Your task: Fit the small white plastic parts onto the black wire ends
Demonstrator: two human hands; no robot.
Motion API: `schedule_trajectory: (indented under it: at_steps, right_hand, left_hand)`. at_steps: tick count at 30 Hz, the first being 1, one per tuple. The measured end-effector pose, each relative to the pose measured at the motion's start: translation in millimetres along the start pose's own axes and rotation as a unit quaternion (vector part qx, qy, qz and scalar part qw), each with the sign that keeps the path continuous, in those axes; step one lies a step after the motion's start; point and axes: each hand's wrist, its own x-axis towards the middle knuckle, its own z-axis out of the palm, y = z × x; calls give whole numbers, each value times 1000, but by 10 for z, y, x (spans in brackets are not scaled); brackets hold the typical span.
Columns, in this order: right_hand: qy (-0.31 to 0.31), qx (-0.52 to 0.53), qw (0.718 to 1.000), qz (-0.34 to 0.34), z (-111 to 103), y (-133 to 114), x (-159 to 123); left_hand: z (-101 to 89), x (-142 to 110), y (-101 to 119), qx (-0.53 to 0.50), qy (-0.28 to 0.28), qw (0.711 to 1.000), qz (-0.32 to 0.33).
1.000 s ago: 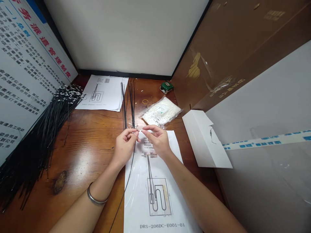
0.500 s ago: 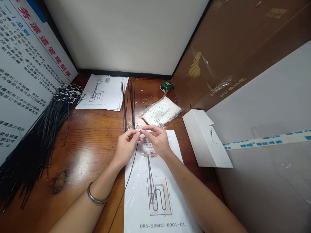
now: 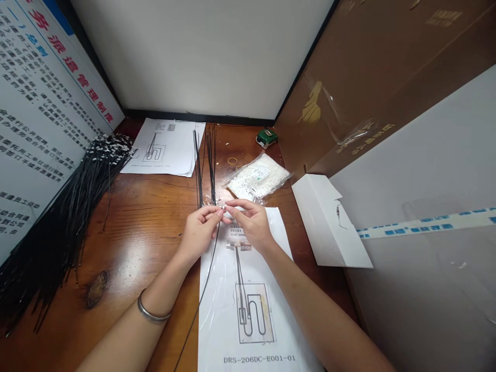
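Observation:
Over the top of the printed drawing sheet (image 3: 220, 320), my two hands meet fingertip to fingertip. My left hand (image 3: 201, 230) pinches the end of a thin black wire (image 3: 204, 289), which trails down across the sheet's left edge toward me. Close against it, my right hand (image 3: 251, 225) is closed in a pinch; a tiny part at its fingertips is too small to make out. Just beyond the hands lie several black wires (image 3: 211, 165) in two bunches and a clear bag of small white parts (image 3: 259, 175).
A large bundle of black wires with white ends (image 3: 85, 191) leans at the left. Other drawings (image 3: 170, 150) lie at the back, and a green tape measure (image 3: 266, 137) sits by the brown carton (image 3: 329, 93). A folded white card (image 3: 325, 227) stands at right.
My left hand has shifted very slightly, its fingers adjusting at the wire's end. My right hand stays nearly still.

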Motion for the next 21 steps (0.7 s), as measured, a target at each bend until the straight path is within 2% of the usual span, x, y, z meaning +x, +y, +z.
schedule_trajectory:
  at_steps: [7,15,21]
  right_hand:
    - [0,-13,1000,-6,6,-23,-4]
    - [-4,28,999,-18,15,-23,-11]
    - [-3,50,999,4,20,-3,-7]
  left_hand:
    - [-12,12,18,6,-23,1000,-6]
    - [-14,19,-18,24,-23,999,3]
    - [-7,16,-26,14,-19,1000,-6]
